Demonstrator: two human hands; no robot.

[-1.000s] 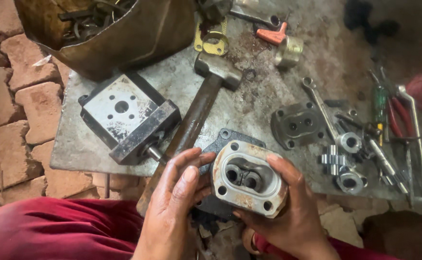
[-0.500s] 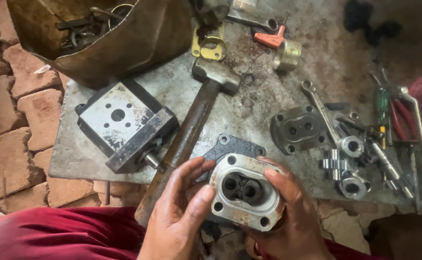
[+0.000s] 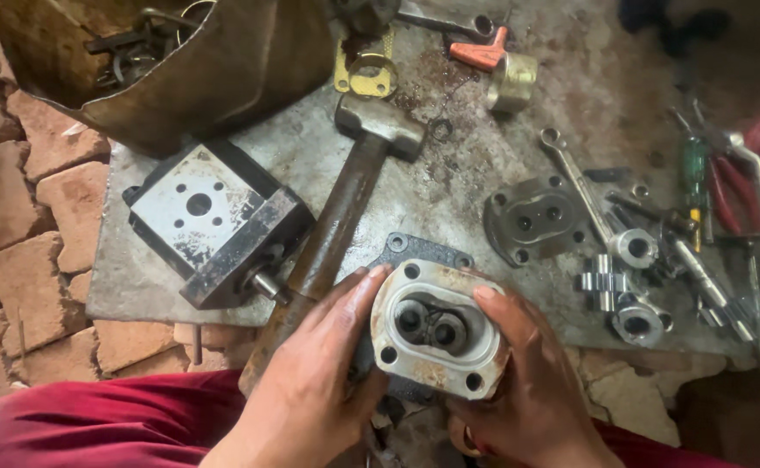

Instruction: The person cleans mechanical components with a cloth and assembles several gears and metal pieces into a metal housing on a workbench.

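Two hands of mine clamp one pale grey cast-metal pump housing with twin bores (image 3: 436, 328) above the near edge of the stained metal desk (image 3: 449, 186); my left hand (image 3: 315, 381) grips its left side, my right hand (image 3: 527, 381) its right; a wooden-handled steel hammer (image 3: 345, 204) lies just beside my left fingers.

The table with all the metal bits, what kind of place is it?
Probably a repair workshop, maybe outdoors. A hammer, spanners and gears lie on a worn metal table beside brick paving. Both hands hold a metal pump body.
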